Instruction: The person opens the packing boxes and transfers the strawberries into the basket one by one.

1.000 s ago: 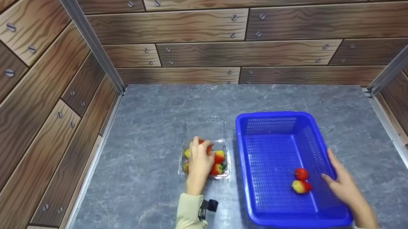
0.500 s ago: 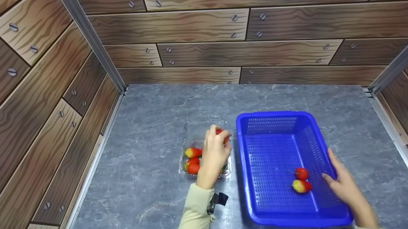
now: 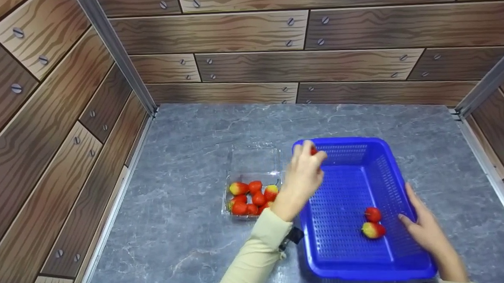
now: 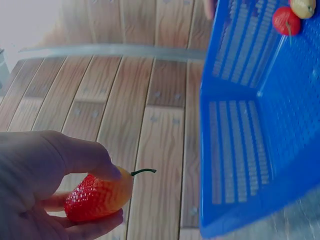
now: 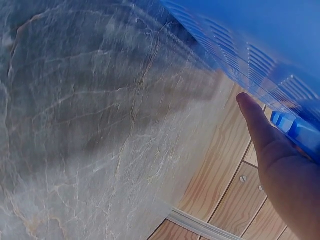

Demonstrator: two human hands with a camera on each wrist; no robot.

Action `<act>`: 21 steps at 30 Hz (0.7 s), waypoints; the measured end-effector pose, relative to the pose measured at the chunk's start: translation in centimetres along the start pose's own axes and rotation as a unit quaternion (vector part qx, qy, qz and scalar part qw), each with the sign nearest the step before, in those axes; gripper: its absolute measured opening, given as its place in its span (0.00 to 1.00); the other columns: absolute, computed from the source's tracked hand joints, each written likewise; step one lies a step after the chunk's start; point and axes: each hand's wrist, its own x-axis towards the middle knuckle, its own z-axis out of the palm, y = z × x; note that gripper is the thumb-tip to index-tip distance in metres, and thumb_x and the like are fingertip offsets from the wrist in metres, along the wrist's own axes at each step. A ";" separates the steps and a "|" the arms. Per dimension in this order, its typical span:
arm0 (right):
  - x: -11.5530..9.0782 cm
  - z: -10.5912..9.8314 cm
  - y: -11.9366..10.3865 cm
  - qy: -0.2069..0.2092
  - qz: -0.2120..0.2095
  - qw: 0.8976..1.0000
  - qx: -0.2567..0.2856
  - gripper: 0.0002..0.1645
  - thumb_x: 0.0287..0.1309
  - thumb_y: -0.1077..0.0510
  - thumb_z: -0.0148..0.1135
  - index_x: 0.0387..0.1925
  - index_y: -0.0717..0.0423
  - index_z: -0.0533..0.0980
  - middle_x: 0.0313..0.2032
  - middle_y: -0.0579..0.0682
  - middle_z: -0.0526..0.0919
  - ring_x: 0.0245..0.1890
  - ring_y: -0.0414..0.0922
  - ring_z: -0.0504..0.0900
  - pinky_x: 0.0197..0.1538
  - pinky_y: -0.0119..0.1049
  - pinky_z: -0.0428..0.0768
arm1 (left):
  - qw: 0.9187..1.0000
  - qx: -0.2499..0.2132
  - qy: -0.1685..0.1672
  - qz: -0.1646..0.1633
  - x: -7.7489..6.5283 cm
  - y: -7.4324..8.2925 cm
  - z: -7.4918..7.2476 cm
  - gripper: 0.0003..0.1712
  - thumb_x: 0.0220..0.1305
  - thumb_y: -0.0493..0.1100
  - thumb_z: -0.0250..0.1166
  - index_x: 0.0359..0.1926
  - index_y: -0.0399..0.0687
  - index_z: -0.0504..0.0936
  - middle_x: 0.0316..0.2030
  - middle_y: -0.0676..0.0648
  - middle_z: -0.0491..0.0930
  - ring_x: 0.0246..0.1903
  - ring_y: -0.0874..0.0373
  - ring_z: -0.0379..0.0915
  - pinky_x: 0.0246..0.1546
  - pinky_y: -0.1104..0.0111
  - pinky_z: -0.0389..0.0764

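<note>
My left hand [image 3: 302, 177] holds a red-and-yellow strawberry [image 4: 100, 197] between thumb and fingers, its thin green stem sticking out. In the head view this hand is over the upper left rim of a blue plastic basket [image 3: 341, 141], with most of the strawberry hidden by the fingers. My right hand [image 3: 423, 227] grips the basket's right side, thumb inside the rim and fingers outside. Inside the basket lie a round red fruit [image 3: 372, 215] and a red-and-yellow strawberry [image 3: 373, 230], side by side near the right wall.
Left of the basket, a clear plastic box [image 3: 255, 158] stands with its lid laid back. Several red and yellow fruits [image 3: 258, 198] fill its lower half. Wood-patterned panels [image 3: 247, 31] enclose the grey marbled table [image 3: 173, 183] at the back and sides.
My left hand has lifted the strawberry out of the clear box and moved right, to the basket's upper left rim. The right hand and the basket have stayed in place.
</note>
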 end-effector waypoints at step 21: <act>0.1 0.0 0.0 0.015 -0.019 1.000 -0.012 0.53 0.53 0.80 0.54 0.77 0.60 0.45 0.69 0.79 0.50 0.71 0.37 0.50 0.62 0.11 0.45 | 0.983 0.075 -0.135 0.095 5.4 9.1 5.9 0.22 0.58 0.42 0.69 0.53 0.67 0.85 0.52 0.53 0.73 0.46 0.59 0.69 0.36 0.78 0.77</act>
